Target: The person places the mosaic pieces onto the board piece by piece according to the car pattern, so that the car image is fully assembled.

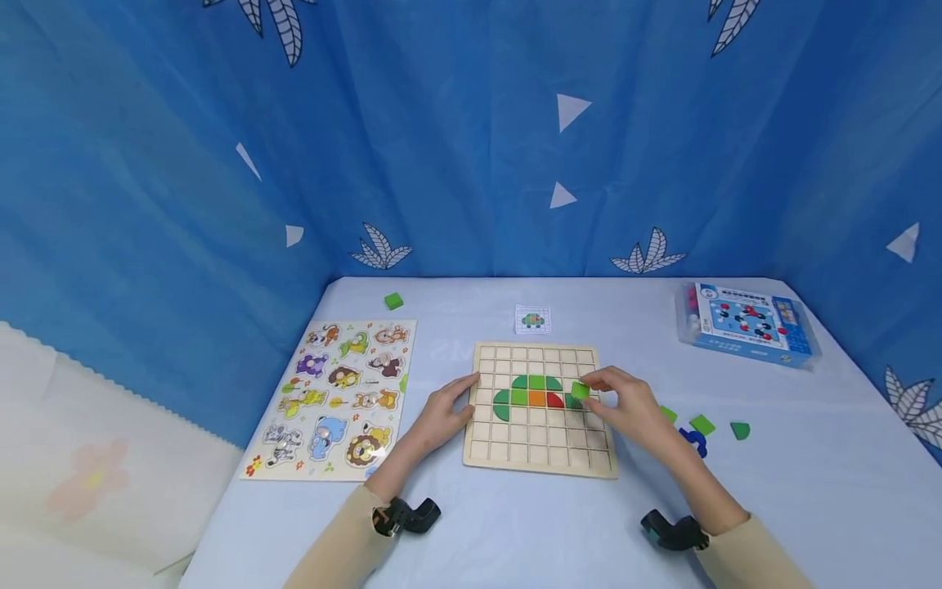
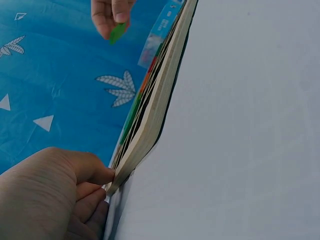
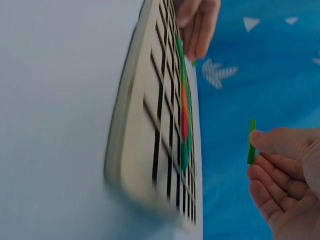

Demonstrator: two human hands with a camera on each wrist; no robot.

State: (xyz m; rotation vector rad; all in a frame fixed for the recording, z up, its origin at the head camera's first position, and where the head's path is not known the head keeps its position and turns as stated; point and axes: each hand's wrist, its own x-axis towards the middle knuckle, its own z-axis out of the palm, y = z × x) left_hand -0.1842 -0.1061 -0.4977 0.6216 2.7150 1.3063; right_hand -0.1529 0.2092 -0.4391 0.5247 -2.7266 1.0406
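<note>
The right hand (image 1: 633, 405) pinches a light green square tile (image 1: 580, 390) between thumb and fingers, above the right part of a wooden grid board (image 1: 515, 454). In the right wrist view the tile (image 3: 251, 142) is seen edge-on, apart from the board. On the board lie dark green rounded pieces (image 1: 501, 411), light green squares (image 1: 519, 397), an orange square (image 1: 537, 398) and a red rounded piece (image 1: 554, 400). The left hand (image 1: 441, 417) rests against the board's left edge, its thumb (image 2: 97, 169) touching the rim in the left wrist view.
A small pattern card (image 1: 533, 320) lies behind the board. An animal puzzle board (image 1: 309, 473) lies left, with a green block (image 1: 393, 301) beyond it. Loose green pieces (image 1: 702, 424) and a blue piece (image 1: 694, 442) lie right. A boxed set (image 1: 751, 327) stands back right.
</note>
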